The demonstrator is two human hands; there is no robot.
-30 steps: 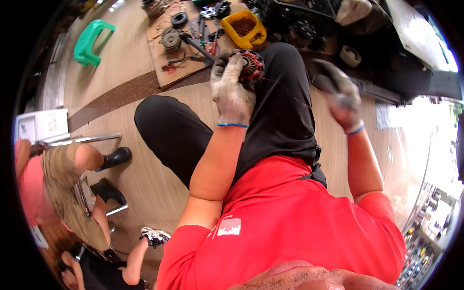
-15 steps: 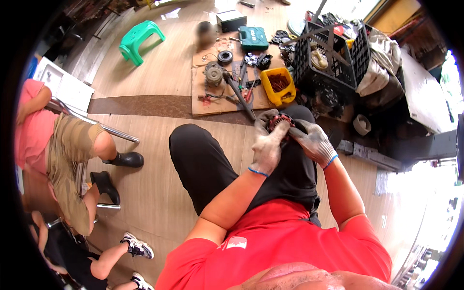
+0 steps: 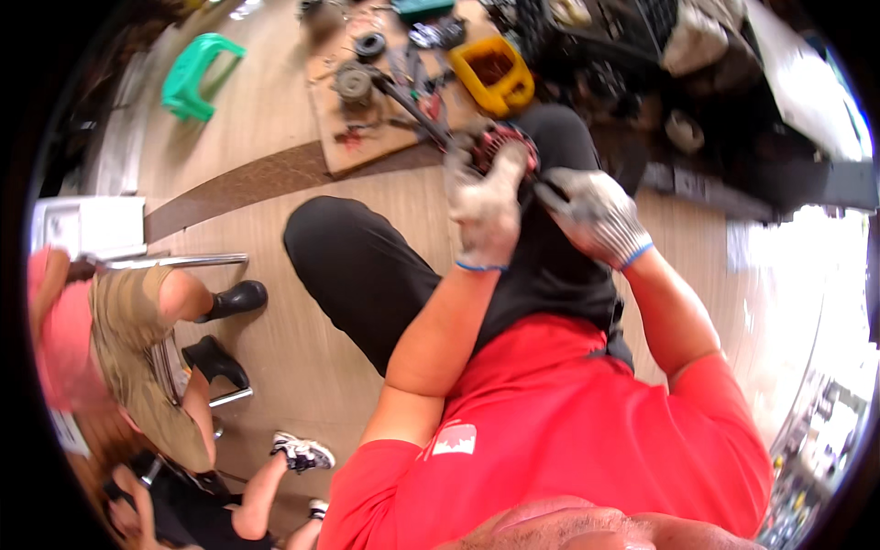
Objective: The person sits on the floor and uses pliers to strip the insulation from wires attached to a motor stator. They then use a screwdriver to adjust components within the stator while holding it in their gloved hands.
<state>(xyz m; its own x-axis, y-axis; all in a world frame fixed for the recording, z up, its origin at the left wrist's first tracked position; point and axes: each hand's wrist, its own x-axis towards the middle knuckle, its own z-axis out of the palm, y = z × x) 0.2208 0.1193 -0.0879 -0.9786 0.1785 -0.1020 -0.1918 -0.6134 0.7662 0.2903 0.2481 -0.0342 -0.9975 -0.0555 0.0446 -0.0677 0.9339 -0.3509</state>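
A round, ring-shaped part with reddish windings, like a motor stator (image 3: pixel 504 142), is held over my thigh near the knee. My left hand (image 3: pixel 486 206), in a whitish work glove with a dirty fingertip area, is closed around it, its thumb lying across the windings. Close by on the right is my right hand (image 3: pixel 596 215), gloved the same way. Its fingers are bent together, their darkened tips near the part's lower right side. Whether they pinch anything small is hidden by blur.
Ahead lies a cardboard sheet (image 3: pixel 344 156) bearing a round metal motor housing (image 3: pixel 353 82), a dark ring (image 3: pixel 369 45), a long dark rod (image 3: pixel 408 105) and a yellow cut-open container (image 3: pixel 495 99). A black crate (image 3: pixel 623 41) stands far right, a green stool (image 3: pixel 188 82) far left. Two people sit at left.
The view has swung, so the cardboard and stool appear higher and further left. My right fingers have drawn slightly away from the stator, while my left hand still holds it.
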